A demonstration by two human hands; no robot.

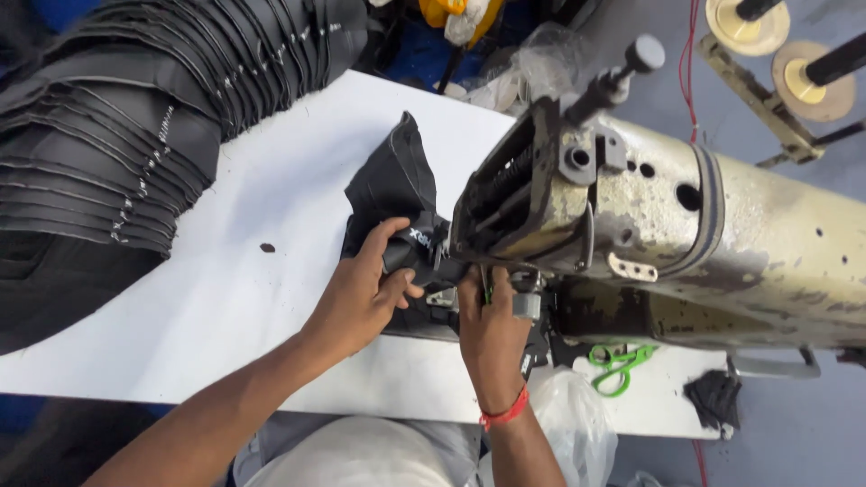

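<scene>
Fabric: black piece, laid mid-worktop, fed under the sewing machine head | Left hand: closed on the fabric's folded band, thumb on top | Right hand: fingers pressed on the fabric at the needle, grip partly hidden | Black stack: piled at far left corner | Green scissors: laid by near edge.

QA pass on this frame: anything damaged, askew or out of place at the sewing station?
The sewing machine body is heavily worn, its cream paint chipped and stained. Green scissors lie partly under it, and a small dark scrap sits on the white table. Nothing spilled.
</scene>
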